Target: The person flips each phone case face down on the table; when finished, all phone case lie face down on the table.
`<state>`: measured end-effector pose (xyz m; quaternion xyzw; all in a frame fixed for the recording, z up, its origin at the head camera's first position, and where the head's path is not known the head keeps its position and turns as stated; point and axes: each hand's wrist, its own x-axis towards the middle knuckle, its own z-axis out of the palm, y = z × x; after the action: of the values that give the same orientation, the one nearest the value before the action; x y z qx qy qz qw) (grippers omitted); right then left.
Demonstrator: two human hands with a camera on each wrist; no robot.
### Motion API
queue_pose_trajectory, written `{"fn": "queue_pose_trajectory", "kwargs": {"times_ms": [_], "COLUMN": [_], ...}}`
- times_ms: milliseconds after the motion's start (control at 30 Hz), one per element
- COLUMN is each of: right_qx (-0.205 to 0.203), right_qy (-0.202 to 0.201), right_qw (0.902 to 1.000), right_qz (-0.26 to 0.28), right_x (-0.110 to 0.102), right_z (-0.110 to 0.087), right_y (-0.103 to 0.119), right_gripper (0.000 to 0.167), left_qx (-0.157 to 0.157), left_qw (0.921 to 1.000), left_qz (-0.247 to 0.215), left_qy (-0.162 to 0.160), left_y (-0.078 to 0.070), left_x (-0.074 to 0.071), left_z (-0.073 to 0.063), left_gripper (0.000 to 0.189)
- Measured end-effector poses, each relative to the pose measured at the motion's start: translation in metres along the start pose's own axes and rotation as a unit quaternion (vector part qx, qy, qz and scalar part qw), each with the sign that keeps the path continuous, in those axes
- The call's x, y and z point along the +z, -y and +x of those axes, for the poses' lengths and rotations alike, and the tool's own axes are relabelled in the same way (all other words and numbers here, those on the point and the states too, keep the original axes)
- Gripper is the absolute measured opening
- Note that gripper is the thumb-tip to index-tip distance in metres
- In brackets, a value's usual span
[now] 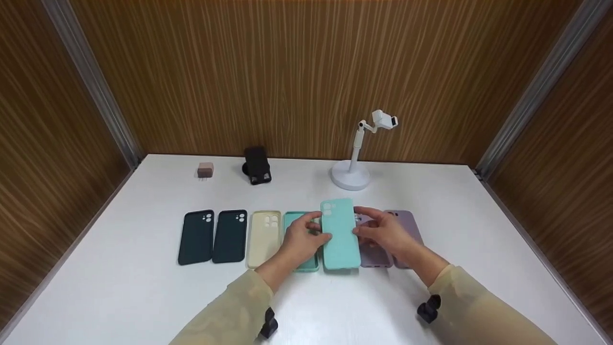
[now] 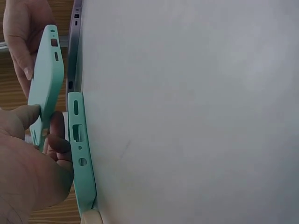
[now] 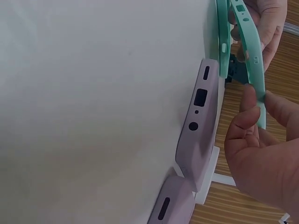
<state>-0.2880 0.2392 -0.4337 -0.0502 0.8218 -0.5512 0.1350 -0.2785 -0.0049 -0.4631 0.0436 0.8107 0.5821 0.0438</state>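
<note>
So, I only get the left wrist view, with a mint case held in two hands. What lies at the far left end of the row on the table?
Observer: The head view shows a dark case there, with a second dark case beside it.
Visitor: And how does that other hand, the one at the top of my picture, hold the mint one?
Observer: In the right wrist view, the right hand pinches the held mint case between thumb and fingers.

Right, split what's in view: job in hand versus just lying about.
Likely job:
held mint phone case
resting mint phone case
cream phone case
two dark phone cases
two purple phone cases

Apparently lying about:
pink plug adapter
black phone or case
white jointed stand
</note>
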Motion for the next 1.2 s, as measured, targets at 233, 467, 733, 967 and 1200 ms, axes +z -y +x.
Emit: {"fn": "queue_pose_trajectory", "kwargs": {"times_ms": [233, 467, 733, 967, 1200], "right_qx": [0.000, 0.018, 0.035, 0.026, -0.006], "right_qy": [-0.003, -0.012, -0.021, -0.020, -0.006], "right_qw": [1.0000, 0.9997, 0.9987, 0.9984, 0.9983], "right_qz": [-0.004, -0.013, -0.030, -0.046, -0.057], "right_x": [0.003, 0.004, 0.002, 0.003, 0.003], "right_z": [0.003, 0.007, 0.010, 0.010, 0.011], "right_y": [-0.001, -0.002, -0.004, -0.005, -0.008], "right_gripper": [0.066, 0.066, 0.068, 0.070, 0.070], "left_qx": [0.002, 0.000, 0.000, 0.001, 0.002], "left_qw": [0.9999, 0.9998, 0.9998, 0.9999, 0.9997], "left_qz": [0.013, 0.017, 0.017, 0.014, 0.025], "left_qy": [-0.002, -0.009, -0.009, -0.004, 0.003], "left_y": [0.000, 0.000, 0.000, 0.002, 0.004], "left_x": [-0.002, -0.002, -0.001, 0.000, -0.001], "left_z": [0.002, 0.004, 0.004, 0.005, 0.004], "left_gripper": [0.057, 0.056, 0.057, 0.058, 0.062]}}
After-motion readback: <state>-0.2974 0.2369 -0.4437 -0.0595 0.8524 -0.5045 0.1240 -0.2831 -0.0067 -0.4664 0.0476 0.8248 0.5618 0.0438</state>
